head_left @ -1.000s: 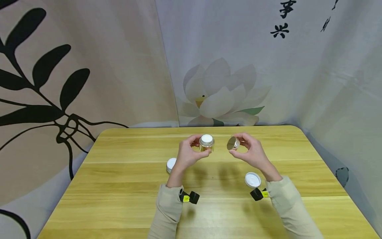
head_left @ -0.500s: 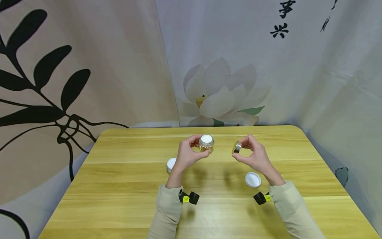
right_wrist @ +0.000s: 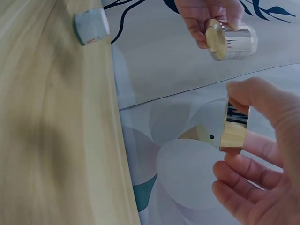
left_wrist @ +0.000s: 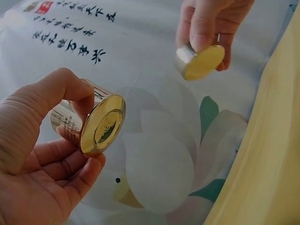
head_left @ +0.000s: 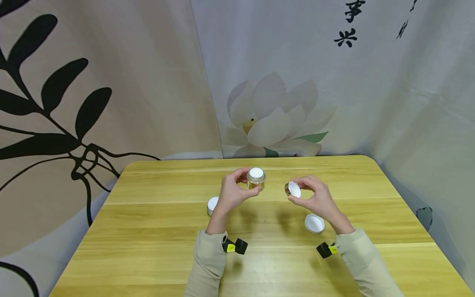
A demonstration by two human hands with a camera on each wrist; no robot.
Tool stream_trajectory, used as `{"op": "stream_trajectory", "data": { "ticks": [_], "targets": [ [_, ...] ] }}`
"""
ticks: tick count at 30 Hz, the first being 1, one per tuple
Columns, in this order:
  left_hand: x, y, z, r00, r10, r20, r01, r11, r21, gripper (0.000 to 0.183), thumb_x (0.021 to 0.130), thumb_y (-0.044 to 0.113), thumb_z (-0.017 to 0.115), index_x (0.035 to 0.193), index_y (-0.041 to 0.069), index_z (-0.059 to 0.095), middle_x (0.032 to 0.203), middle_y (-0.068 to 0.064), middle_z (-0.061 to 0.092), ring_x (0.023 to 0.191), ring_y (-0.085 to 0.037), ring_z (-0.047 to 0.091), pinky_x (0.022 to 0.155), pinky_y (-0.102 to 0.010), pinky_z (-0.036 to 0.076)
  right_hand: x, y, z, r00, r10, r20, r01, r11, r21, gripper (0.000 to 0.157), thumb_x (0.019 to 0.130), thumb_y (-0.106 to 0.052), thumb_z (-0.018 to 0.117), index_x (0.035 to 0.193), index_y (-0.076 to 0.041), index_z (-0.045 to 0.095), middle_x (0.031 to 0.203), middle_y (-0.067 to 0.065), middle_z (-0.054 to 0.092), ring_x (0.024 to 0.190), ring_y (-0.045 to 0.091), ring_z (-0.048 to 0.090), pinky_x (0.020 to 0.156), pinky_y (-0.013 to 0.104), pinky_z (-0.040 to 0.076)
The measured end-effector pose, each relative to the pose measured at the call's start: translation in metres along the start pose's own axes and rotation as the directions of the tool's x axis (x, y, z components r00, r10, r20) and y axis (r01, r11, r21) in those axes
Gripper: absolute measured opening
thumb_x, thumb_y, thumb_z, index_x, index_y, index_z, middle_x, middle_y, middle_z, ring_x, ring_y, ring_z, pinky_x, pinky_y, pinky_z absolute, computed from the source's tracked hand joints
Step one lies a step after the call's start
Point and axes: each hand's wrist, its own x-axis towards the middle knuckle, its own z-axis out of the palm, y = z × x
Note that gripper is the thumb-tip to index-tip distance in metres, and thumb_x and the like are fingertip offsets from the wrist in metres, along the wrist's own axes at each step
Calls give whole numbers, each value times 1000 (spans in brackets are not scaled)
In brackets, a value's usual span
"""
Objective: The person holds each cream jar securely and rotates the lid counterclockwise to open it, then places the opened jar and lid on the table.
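My left hand (head_left: 234, 192) grips a small gold cosmetic jar (head_left: 256, 181) by its sides, raised above the table. White shows across the jar's top in the head view, and its gold base (left_wrist: 104, 125) faces the left wrist camera. To the right, my right hand (head_left: 315, 197) pinches a shiny gold lid (right_wrist: 234, 125) between thumb and fingers. That lid is tilted, its white inner side (head_left: 295, 189) turned up to the right in the head view. A gap separates jar and lid.
A white lid (head_left: 314, 223) lies on the wooden table (head_left: 274, 268) near my right forearm. A white jar (head_left: 212, 204) stands behind my left wrist, partly hidden by it. A printed curtain (head_left: 167, 82) hangs behind the table.
My right hand has turned the gold lid, so its white inside now shows instead of its gold top, and has shifted slightly right. My left hand and the jar have barely moved.
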Motion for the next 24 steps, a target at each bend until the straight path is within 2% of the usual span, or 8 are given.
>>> {"op": "stream_trajectory", "data": {
  "ticks": [4,11,13,19,24],
  "targets": [
    [0,-3,0,1000,-5,3,5,1000,-1,41,67,-7,74,106,-12,62,93,-23,64,82,-31,57,74,-34,48,-4,3,5,1000,16,19,-15,1000,-23,41,66,-7,84,104,-6,69,87,-1,60,81,12,56,76,18,49],
    [4,-38,7,1000,2,-18,-2,1000,-4,46,65,-4,78,109,-7,64,96,-18,66,84,-27,57,74,-35,48,-14,12,14,995,46,83,-39,995,-88,41,64,-12,86,101,-5,70,84,-3,59,78,13,56,74,36,54],
    [4,-41,7,1000,3,-19,-3,1000,-8,46,65,-2,78,109,-5,64,97,-16,66,84,-24,57,75,-36,49,-17,16,17,993,52,104,-42,994,-99,41,64,-14,86,100,-5,70,84,-3,59,77,13,57,74,40,54],
    [3,-42,6,1000,14,-15,-15,1000,-16,44,66,1,77,108,-3,65,95,-12,66,83,-20,57,76,-43,49,-25,27,25,986,56,158,-34,990,-138,44,62,-19,87,100,-4,70,84,-2,60,77,13,57,73,34,53],
    [4,-42,6,1000,15,-12,-15,1000,1,44,65,2,78,108,-2,65,95,-12,65,82,-19,56,74,-35,49,-29,32,29,971,104,217,-64,981,-184,46,61,-20,87,101,-5,70,85,-2,60,77,14,56,69,30,49]
  ]
}}
